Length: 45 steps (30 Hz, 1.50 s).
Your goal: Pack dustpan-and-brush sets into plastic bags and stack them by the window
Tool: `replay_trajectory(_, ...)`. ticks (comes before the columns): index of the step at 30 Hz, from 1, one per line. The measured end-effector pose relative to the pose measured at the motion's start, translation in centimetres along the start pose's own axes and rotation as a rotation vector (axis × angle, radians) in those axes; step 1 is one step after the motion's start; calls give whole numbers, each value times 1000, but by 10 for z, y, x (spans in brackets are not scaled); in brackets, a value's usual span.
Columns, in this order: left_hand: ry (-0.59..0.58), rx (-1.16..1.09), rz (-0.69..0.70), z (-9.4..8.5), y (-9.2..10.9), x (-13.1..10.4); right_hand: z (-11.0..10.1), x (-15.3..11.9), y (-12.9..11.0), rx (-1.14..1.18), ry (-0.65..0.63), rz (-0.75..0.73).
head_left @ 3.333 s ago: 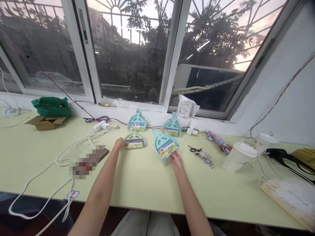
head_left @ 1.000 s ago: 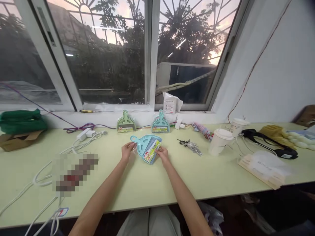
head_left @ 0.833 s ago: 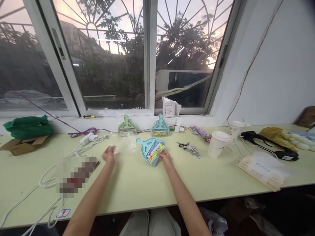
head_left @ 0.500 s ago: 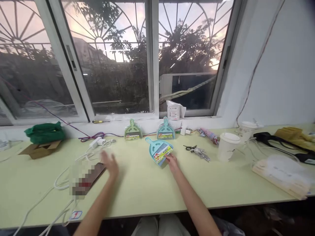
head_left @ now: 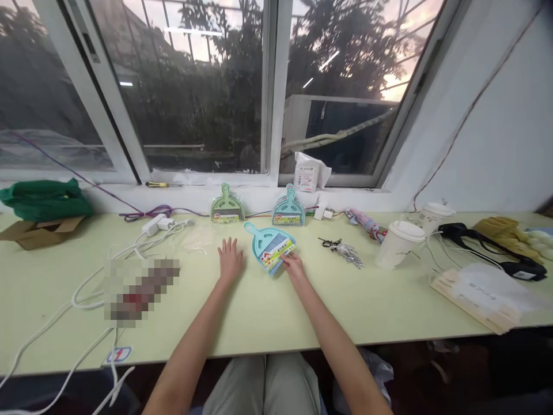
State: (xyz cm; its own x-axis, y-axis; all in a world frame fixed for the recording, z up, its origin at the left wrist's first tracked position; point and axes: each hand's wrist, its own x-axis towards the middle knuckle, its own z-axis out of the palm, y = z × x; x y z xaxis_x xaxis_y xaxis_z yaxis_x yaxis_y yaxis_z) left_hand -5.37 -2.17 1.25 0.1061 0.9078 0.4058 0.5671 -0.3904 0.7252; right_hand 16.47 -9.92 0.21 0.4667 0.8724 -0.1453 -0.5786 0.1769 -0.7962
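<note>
A light blue dustpan with a small brush and a yellow label (head_left: pixel 271 246) is tilted over the middle of the table. My right hand (head_left: pixel 294 268) grips its lower right edge, thumb and fingers closed on it. To the left of it, my left hand (head_left: pixel 230 260) rests on the tabletop with fingers spread and nothing in them. Behind, against the wall, lean a green dustpan set (head_left: pixel 227 206) and several blue dustpan sets (head_left: pixel 289 208) stacked together.
On the right are keys (head_left: pixel 345 251), a white paper cup (head_left: pixel 401 244), a folded umbrella (head_left: pixel 366 223) and a black strap (head_left: pixel 488 248). White cables (head_left: pixel 84 297) and a blurred-out flat item (head_left: pixel 144 288) lie left. A green cloth bundle (head_left: pixel 45 199) tops a cardboard box (head_left: pixel 43 231).
My left hand has moved right, away from the cables, and come down on the table near the dustpan. My right hand still holds the dustpan. The view has tipped downward.
</note>
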Motion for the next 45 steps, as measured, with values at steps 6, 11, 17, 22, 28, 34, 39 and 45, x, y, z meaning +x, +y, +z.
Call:
replay_trajectory(6,-177,499,28,-44,-37,12,-7,0,-5,-43,2,-67)
replay_trajectory(11,25,656,-109,-100,-71,20,-5,-2,-3,-51,28,-21)
replay_trajectory(17,176,208,-86,-88,-41,12,-1,-4,-4,-36,36,-44)
replay_trajectory(22,-323,-673,-161,22,33,-7,3,-7,-8,-84,-55,-21)
replay_trajectory(28,75,-670,-343,49,29,-7,-5,-2,-18,-340,-207,192)
replay_trajectory(34,235,-456,-420,12,10,-4,-36,22,-55,-59,220,-119)
replay_trajectory(39,172,-462,-310,11,32,-16,-22,2,-47,-442,184,-250)
replay_trajectory(45,-82,-496,126,16,70,-53,20,-41,-20,-938,-80,-779)
